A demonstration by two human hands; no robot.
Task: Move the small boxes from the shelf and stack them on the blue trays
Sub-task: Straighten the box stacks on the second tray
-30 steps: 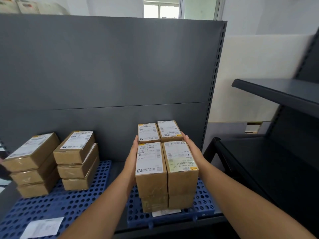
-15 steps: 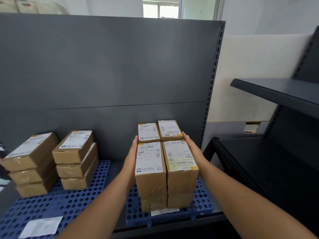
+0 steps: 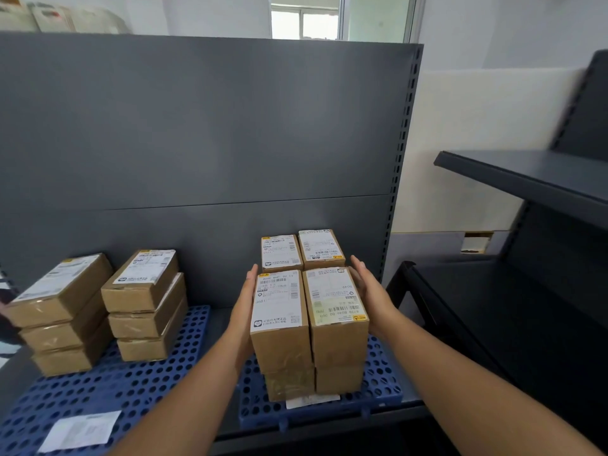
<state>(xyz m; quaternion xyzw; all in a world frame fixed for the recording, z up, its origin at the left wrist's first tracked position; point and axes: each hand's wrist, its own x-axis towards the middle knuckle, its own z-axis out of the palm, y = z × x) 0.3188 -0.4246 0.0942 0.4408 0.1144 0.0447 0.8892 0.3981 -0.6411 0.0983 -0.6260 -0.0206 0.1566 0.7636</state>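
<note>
Left hand (image 3: 245,302) flat against the left side of the near left top box (image 3: 279,311), fingers straight and pointing away; right hand (image 3: 370,292) flat against the right side of the near right top box (image 3: 337,309), palms facing each other with the two boxes pressed between them. Both boxes side by side, touching, labels up, each atop a lower box in a block on the right blue tray (image 3: 385,386). Just behind, two more labelled boxes (image 3: 302,250) side by side against the grey back panel (image 3: 204,126). A slip of paper (image 3: 312,401) poking out from under the front of the block. Well to the left, on the left blue tray (image 3: 138,386), two stacks of three boxes each (image 3: 144,304) (image 3: 62,312), and a white sheet (image 3: 79,431) lying flat near that tray's front. To the right, dark shelves (image 3: 533,179), bare where visible.
</note>
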